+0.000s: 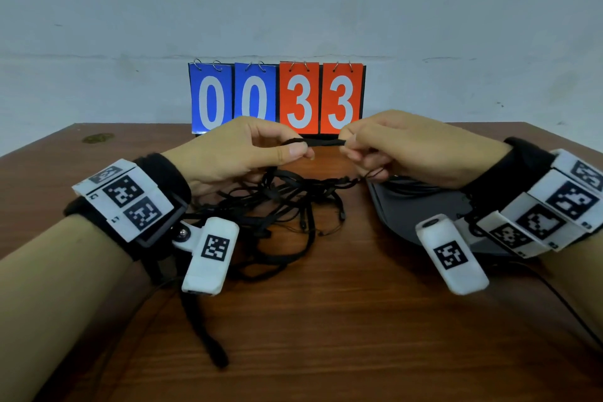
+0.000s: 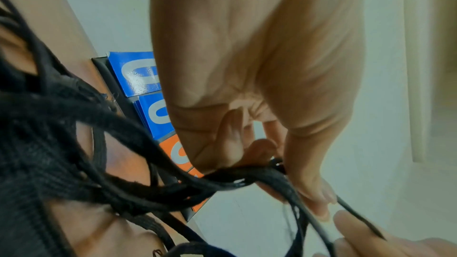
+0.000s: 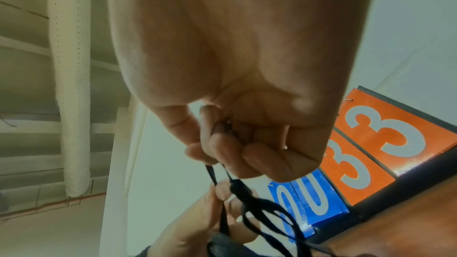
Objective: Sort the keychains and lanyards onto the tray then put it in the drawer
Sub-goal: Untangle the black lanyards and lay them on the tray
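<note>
Brown wooden tabletop (image 1: 293, 320) against a pale wall, with a flip scoreboard (image 1: 276, 98) at the far edge reading 0033, two blue cards and two orange. Just in front of it, both hands raised a little above the wood, close together but apart. Left hand (image 1: 241, 150) with thumb and forefinger pinched on one black lanyard strap (image 1: 321, 142), remaining fingers curled loosely beneath; right hand (image 1: 404, 148) with fingers curled, pinching the other end of the same short stretch, so that the strap runs nearly level and taut between them. Seen from the left wrist, the thumb (image 2: 309, 163) pressed against the strap (image 2: 247, 173) where several black bands gather; from the right wrist, fingertips (image 3: 222, 148) bunched over two thin cords (image 3: 212, 173) dropping toward the other hand. Below the hands, a tangled heap of black lanyards (image 1: 280, 206) on the tabletop, loops spilling toward the near edge, some strands lifted up into the grip. To the right of the heap, a dark tray (image 1: 398, 206) flat on the wood, partly hidden under the right wrist; black cords on it near the right wrist. White marker-printed bands (image 1: 127, 199) on both wrists.
</note>
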A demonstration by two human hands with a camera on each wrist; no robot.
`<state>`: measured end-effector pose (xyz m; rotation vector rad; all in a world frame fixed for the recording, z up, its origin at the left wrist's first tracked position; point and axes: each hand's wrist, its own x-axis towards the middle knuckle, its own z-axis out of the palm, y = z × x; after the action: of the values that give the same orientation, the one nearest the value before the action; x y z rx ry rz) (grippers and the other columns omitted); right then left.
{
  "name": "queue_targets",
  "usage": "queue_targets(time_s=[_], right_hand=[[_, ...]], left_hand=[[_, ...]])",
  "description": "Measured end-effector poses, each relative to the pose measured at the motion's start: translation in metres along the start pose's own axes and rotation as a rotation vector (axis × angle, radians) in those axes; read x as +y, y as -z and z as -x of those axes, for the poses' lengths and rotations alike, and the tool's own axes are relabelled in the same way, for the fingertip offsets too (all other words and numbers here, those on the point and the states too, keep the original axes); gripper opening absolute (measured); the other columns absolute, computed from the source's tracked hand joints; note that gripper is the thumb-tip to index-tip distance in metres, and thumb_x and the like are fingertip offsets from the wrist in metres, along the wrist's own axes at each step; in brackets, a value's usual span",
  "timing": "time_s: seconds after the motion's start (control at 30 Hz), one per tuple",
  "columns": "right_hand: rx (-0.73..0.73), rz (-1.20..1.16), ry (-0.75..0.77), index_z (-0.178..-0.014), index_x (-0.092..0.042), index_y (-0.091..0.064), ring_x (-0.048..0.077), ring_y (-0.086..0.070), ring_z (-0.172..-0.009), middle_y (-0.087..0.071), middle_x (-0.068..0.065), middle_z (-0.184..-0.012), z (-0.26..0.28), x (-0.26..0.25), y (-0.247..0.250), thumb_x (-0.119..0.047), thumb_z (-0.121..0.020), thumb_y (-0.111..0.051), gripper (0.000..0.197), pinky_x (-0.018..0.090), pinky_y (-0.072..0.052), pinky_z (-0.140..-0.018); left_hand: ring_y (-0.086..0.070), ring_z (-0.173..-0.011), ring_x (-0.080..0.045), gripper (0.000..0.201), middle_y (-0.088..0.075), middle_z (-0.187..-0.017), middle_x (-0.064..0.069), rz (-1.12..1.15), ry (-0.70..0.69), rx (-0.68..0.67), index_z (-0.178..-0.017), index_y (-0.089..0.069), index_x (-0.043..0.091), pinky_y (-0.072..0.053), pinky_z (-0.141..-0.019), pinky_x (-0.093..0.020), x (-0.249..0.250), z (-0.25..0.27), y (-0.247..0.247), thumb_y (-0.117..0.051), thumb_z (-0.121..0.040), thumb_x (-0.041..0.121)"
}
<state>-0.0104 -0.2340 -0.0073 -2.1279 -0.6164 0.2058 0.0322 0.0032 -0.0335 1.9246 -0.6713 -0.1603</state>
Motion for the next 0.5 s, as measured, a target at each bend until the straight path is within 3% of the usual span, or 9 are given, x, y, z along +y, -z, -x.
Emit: queue_targets(time_s=[0.1, 0.2, 0.23, 0.27, 0.3, 0.33, 0.37, 0.43, 0.5], right_hand=[[0.043, -0.108, 0.034, -0.068, -0.015, -0.047, 0.017, -0.029, -0.059, -0.032, -0.001, -0.057, -0.001, -0.002, 0.002, -0.016, -0.096, -0.04, 0.03, 0.024, -0.039, -0.062], [0.156, -0.097, 0.093, -0.062, -0.021, -0.052, 0.013, -0.032, -0.057, -0.036, 0.011, -0.065, -0.002, -0.004, 0.006, -0.021, -0.093, -0.043, 0.032, 0.02, -0.035, -0.058], [0.208, -0.096, 0.112, -0.06, -0.023, -0.054, 0.013, -0.033, -0.056, -0.036, 0.014, -0.068, -0.002, -0.004, 0.007, -0.02, -0.094, -0.043, 0.035, 0.018, -0.035, -0.058], [0.257, -0.108, 0.123, -0.06, -0.023, -0.056, 0.012, -0.034, -0.056, -0.037, 0.015, -0.069, -0.003, -0.003, 0.008, -0.018, -0.095, -0.043, 0.037, 0.017, -0.035, -0.059], [0.298, -0.126, 0.131, -0.062, -0.021, -0.056, 0.012, -0.033, -0.055, -0.038, 0.014, -0.066, -0.003, -0.004, 0.009, -0.017, -0.096, -0.043, 0.037, 0.019, -0.035, -0.061], [0.328, -0.15, 0.135, -0.064, -0.018, -0.055, 0.012, -0.032, -0.055, -0.038, 0.009, -0.061, -0.003, -0.004, 0.009, -0.015, -0.097, -0.042, 0.035, 0.022, -0.033, -0.063], [0.35, -0.185, 0.141, -0.065, -0.016, -0.053, 0.014, -0.029, -0.055, -0.036, 0.002, -0.055, -0.004, -0.005, 0.01, -0.015, -0.096, -0.042, 0.033, 0.026, -0.032, -0.065], [0.38, -0.285, 0.162, -0.065, -0.014, -0.05, 0.017, -0.027, -0.055, -0.028, -0.003, -0.049, -0.003, -0.007, 0.012, -0.016, -0.094, -0.042, 0.03, 0.031, -0.034, -0.068], [0.376, -0.366, 0.17, -0.069, -0.013, -0.047, 0.017, -0.029, -0.049, -0.021, -0.004, -0.046, 0.0, -0.01, 0.014, -0.016, -0.096, -0.039, 0.028, 0.03, -0.039, -0.065]], left_hand=[[-0.048, -0.075, -0.03, 0.019, -0.068, -0.076, 0.0, 0.026, 0.038, -0.02, -0.09, -0.081, 0.025, -0.033, -0.062, -0.028, 0.0, -0.001, 0.002, -0.073, -0.082, 0.04], [-0.051, -0.046, -0.007, 0.023, -0.055, -0.06, -0.005, 0.042, 0.05, 0.015, -0.09, -0.078, 0.018, -0.044, -0.051, -0.015, 0.003, -0.001, 0.001, -0.067, -0.089, 0.038], [-0.049, -0.042, 0.0, 0.025, -0.047, -0.058, -0.006, 0.019, 0.05, 0.037, -0.093, -0.077, 0.016, -0.052, -0.059, -0.017, 0.005, -0.001, 0.0, -0.063, -0.093, 0.036], [-0.049, -0.042, 0.003, 0.026, -0.041, -0.057, -0.006, -0.005, 0.058, 0.052, -0.096, -0.075, 0.013, -0.058, -0.078, -0.028, 0.006, 0.0, -0.001, -0.06, -0.097, 0.035], [-0.049, -0.042, 0.003, 0.028, -0.038, -0.056, -0.005, -0.018, 0.07, 0.06, -0.097, -0.074, 0.012, -0.048, -0.101, -0.043, 0.007, 0.0, -0.001, -0.058, -0.099, 0.034], [-0.048, -0.042, 0.003, 0.029, -0.036, -0.055, -0.003, -0.018, 0.076, 0.064, -0.097, -0.074, 0.012, -0.037, -0.112, -0.045, 0.006, 0.0, 0.0, -0.057, -0.1, 0.035], [-0.047, -0.043, 0.003, 0.03, -0.036, -0.055, -0.002, -0.012, 0.074, 0.069, -0.097, -0.074, 0.013, -0.036, -0.112, -0.04, 0.005, -0.001, 0.001, -0.056, -0.101, 0.036], [-0.049, -0.045, 0.003, 0.032, -0.037, -0.057, -0.003, -0.007, 0.061, 0.084, -0.098, -0.075, 0.01, -0.045, -0.087, -0.013, 0.0, -0.004, 0.004, -0.056, -0.101, 0.037], [-0.046, -0.046, 0.002, 0.034, -0.039, -0.058, -0.002, -0.027, 0.052, 0.089, -0.101, -0.075, 0.009, -0.041, -0.058, -0.002, -0.004, -0.007, 0.006, -0.056, -0.101, 0.037]])
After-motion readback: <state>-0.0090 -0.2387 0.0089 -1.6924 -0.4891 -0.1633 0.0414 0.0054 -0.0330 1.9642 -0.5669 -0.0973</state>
